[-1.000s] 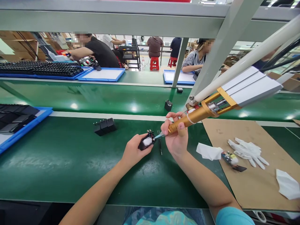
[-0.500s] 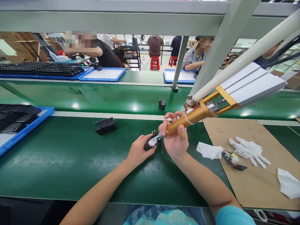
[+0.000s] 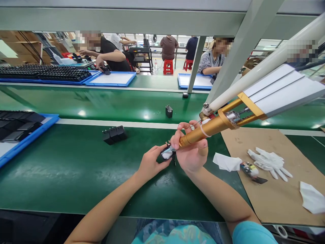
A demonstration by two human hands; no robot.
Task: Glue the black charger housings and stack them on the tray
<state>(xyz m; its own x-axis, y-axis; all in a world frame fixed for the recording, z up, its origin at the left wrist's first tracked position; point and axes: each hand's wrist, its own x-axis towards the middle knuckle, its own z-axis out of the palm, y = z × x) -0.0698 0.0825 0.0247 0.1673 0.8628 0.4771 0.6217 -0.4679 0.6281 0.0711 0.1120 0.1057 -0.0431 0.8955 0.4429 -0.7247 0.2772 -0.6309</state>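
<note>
My left hand [image 3: 151,162] pinches a small black housing [image 3: 167,153] with metal pins at its top and a pale inside facing me. My right hand [image 3: 190,152] is wrapped round the front end of a gold cylindrical tool [image 3: 203,132], with thumb and some fingers partly lifted. The tool's narrow pale tip meets the housing between the two hands. Several black plug adapters [image 3: 115,135] stand in a row on the green bench, left of my hands. One more black adapter [image 3: 169,111] stands on the green surface beyond the white strip.
A blue-rimmed tray [image 3: 52,121] of black parts is at the left. Brown cardboard [image 3: 276,200] at the right bears white gloves [image 3: 271,162], a small electronic part [image 3: 251,169] and white paper. A slanting white pole [image 3: 254,73] rises behind the tool. People sit across the line.
The single adapter beyond the strip has shifted left. My hands and the tool have barely moved. Across the line, a person's hand now reaches to a black part at the blue tray.
</note>
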